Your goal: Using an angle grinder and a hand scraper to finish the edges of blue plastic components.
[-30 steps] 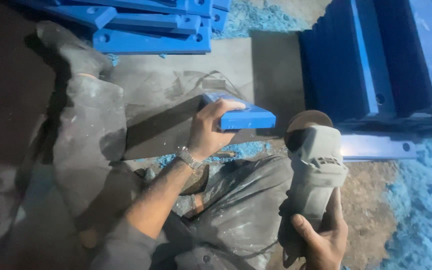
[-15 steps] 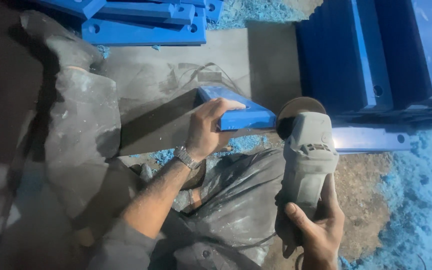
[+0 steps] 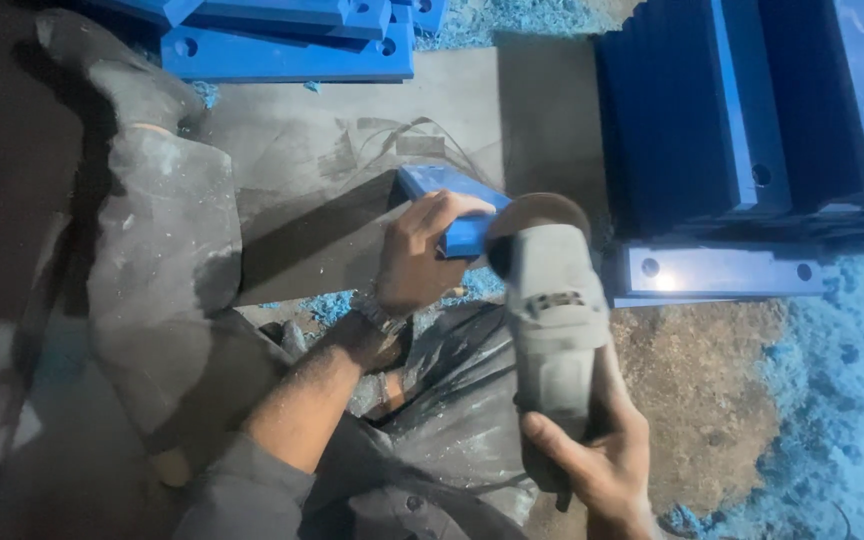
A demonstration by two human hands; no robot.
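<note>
My left hand point(image 3: 420, 252) grips a blue plastic block point(image 3: 449, 188) near the middle of the view, holding it down on a grey slab point(image 3: 352, 150). My right hand point(image 3: 597, 462) holds a grey angle grinder point(image 3: 552, 310) by its body. The grinder's round disc point(image 3: 537, 210) sits right at the near right end of the blue block, partly covering it. A watch is on my left wrist. My legs in dusty dark trousers fill the lower middle.
Stacked blue plates with holes point(image 3: 752, 110) stand upright at the right, with one flat blue bar point(image 3: 717, 270) before them. More blue bars point(image 3: 282, 50) lie at the top left. Blue shavings point(image 3: 842, 400) cover the ground at the right. A dusty grey sack point(image 3: 157, 250) is on the left.
The grinder has moved left and toward the block, so its disc now overlaps the block's end. My left hand keeps hold of the block.
</note>
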